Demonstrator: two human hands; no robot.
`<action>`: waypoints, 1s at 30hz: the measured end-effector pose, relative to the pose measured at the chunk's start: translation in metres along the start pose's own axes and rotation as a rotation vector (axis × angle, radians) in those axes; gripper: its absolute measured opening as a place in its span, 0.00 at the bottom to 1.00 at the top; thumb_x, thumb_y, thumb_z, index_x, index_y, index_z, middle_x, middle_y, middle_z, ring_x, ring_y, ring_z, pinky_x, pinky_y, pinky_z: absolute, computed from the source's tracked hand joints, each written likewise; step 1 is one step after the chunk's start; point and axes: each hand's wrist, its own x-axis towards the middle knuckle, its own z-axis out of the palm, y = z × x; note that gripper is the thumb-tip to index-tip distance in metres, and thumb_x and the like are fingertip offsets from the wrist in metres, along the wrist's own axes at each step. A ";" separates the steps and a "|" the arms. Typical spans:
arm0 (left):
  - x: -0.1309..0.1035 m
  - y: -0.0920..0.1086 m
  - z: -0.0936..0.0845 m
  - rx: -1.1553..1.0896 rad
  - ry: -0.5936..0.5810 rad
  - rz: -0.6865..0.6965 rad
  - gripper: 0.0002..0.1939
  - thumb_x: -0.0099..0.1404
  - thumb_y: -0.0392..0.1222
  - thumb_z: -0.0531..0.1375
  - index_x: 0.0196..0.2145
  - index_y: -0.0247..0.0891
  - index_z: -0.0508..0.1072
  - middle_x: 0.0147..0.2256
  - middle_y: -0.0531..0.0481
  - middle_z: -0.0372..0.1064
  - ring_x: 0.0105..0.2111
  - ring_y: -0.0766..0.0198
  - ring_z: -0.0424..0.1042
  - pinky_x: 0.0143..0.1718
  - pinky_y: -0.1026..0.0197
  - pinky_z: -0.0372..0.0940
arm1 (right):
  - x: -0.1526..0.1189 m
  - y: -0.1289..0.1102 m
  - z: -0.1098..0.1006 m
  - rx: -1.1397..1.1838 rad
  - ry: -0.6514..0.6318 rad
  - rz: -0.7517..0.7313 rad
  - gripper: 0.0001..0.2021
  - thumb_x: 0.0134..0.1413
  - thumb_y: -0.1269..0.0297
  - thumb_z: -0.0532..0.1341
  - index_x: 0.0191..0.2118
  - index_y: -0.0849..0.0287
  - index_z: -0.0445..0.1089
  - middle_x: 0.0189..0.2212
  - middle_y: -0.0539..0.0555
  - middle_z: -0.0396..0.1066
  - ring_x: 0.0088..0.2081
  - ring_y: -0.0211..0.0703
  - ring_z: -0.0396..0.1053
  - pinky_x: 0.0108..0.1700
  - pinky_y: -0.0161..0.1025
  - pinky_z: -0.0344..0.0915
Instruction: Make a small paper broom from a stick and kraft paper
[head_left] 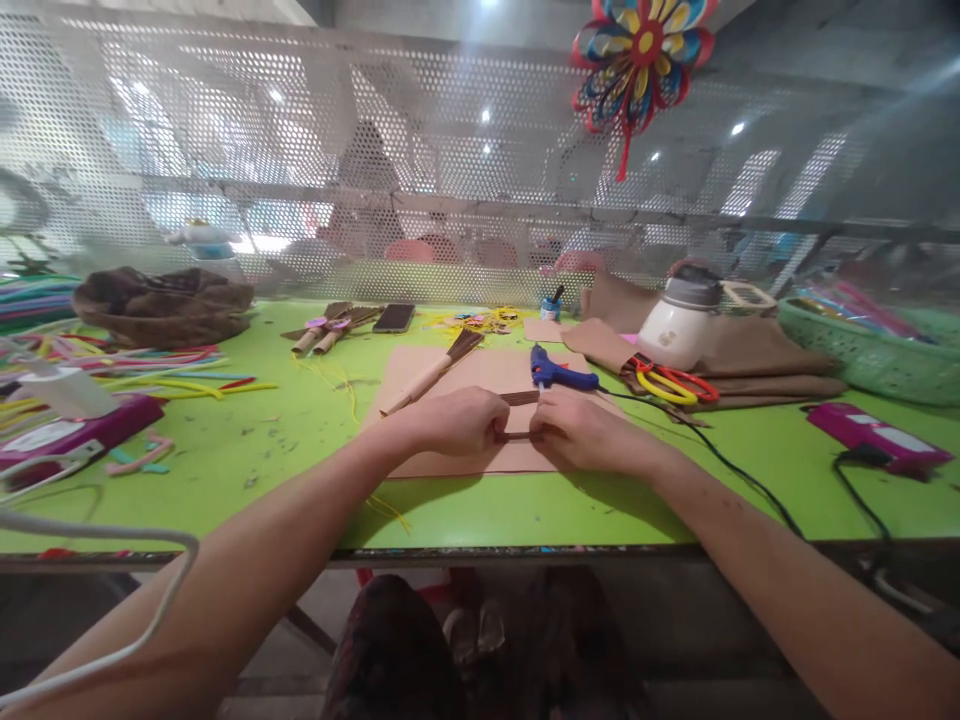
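My left hand (474,418) and my right hand (579,428) are both closed, pinching the two ends of a narrow brown strip (517,436) stretched between them. Beneath them lies a tan cardboard sheet (442,463). Just beyond the fingers is a dark brown ridged piece (520,398), partly covered by my hands. A blue glue gun (562,373) rests behind my right hand, its black cord running off to the right. To the left of it, a rolled tan paper piece with a fringed brown end (439,370) lies slantwise on the cardboard.
Left: coloured pipe cleaners (187,375), a brown cloth bundle (161,305), a purple power strip (82,435) and a white cable (176,590). Behind: a phone (394,318). Right: scissors (667,382), brown paper (750,350), a white jug (675,325), a green basket (862,350) and another power strip (877,438).
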 end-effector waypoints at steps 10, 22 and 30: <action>-0.001 -0.007 -0.010 -0.617 -0.005 -0.036 0.13 0.58 0.38 0.55 0.39 0.35 0.74 0.29 0.50 0.72 0.27 0.67 0.67 0.28 0.65 0.59 | 0.000 0.008 -0.012 0.322 0.196 0.029 0.05 0.51 0.75 0.59 0.31 0.60 0.71 0.29 0.52 0.68 0.33 0.39 0.65 0.35 0.36 0.62; 0.002 -0.002 0.000 -0.971 -0.093 -0.139 0.15 0.60 0.50 0.58 0.28 0.34 0.74 0.18 0.53 0.66 0.20 0.69 0.61 0.26 0.65 0.56 | 0.003 0.002 -0.009 0.349 0.281 -0.032 0.06 0.53 0.73 0.58 0.33 0.60 0.72 0.31 0.55 0.67 0.33 0.41 0.65 0.36 0.39 0.64; 0.000 0.001 -0.002 -0.981 -0.014 -0.053 0.17 0.62 0.53 0.55 0.26 0.35 0.68 0.20 0.54 0.65 0.20 0.71 0.62 0.25 0.66 0.57 | 0.001 -0.001 -0.016 1.030 0.093 0.304 0.18 0.52 0.65 0.61 0.49 0.62 0.66 0.42 0.59 0.71 0.40 0.43 0.69 0.41 0.42 0.67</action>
